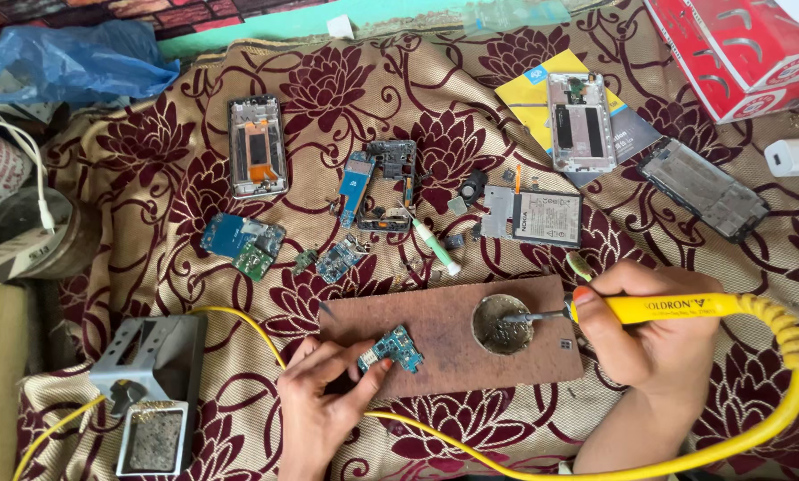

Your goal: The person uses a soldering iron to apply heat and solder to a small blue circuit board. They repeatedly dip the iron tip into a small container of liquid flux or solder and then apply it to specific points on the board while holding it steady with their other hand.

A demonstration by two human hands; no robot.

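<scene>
- The left hand (pixel 315 401) has its fingertips pinched on a small blue-green circuit board (pixel 392 349), which lies on the near left part of a flat brown rectangular work board (pixel 444 325).
- The right hand (pixel 653 334) has its fingers closed around a yellow-handled soldering iron (pixel 658 308); the metal tip rests inside a small round tin of flux (pixel 502 323) on the same work board.
- The iron's yellow cable (pixel 774 419) curves near the right, along the floral maroon and beige cloth (pixel 150 205).
- Near left stands a grey metal iron stand with a sponge tray (pixel 150 392).
- Far behind lie 3 opened phone frames (pixel 257 147), a grey phone battery (pixel 533 216) and a green-handled screwdriver (pixel 435 245).
</scene>
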